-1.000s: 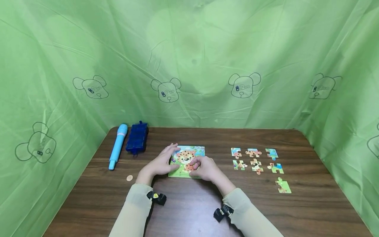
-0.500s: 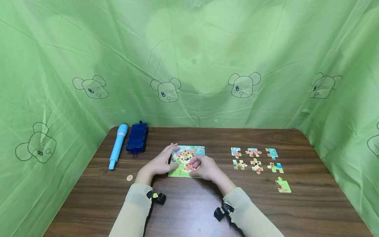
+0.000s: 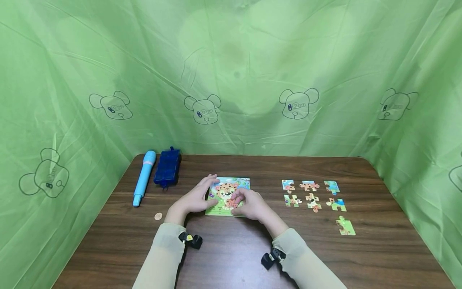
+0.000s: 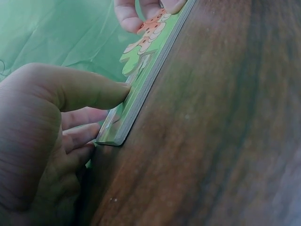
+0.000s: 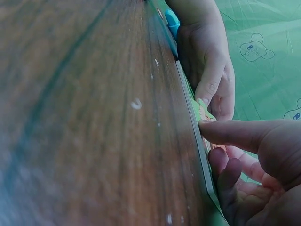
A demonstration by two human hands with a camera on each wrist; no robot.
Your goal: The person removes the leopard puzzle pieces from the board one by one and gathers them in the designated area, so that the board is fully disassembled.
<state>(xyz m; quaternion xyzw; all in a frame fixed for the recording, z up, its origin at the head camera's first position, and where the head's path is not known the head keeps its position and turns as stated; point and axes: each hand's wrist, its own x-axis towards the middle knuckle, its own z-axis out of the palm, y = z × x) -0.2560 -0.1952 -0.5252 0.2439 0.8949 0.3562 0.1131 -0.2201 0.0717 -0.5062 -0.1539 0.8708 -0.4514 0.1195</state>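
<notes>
A puzzle board point(image 3: 220, 212) with a cartoon leopard picture lies flat at the middle of the table. My left hand point(image 3: 195, 197) holds its left side, the thumb on top near the front corner and the fingers along the left edge. At the board's front right, my right hand point(image 3: 251, 205) has its thumb and fingers close together. In the left wrist view a tilted puzzle piece point(image 4: 148, 40), orange-spotted and green, stands above the board at the right hand's fingertips. The right fingers partly hide that piece and the board's right side.
Several loose puzzle pieces point(image 3: 312, 201) lie spread on the right side of the table point(image 3: 231, 257). At the back left are a blue microphone point(image 3: 144, 176) and a dark blue case point(image 3: 167, 167). A small round tan disc point(image 3: 158, 216) lies left of my left wrist. Green curtain point(image 3: 231, 136) surrounds the table.
</notes>
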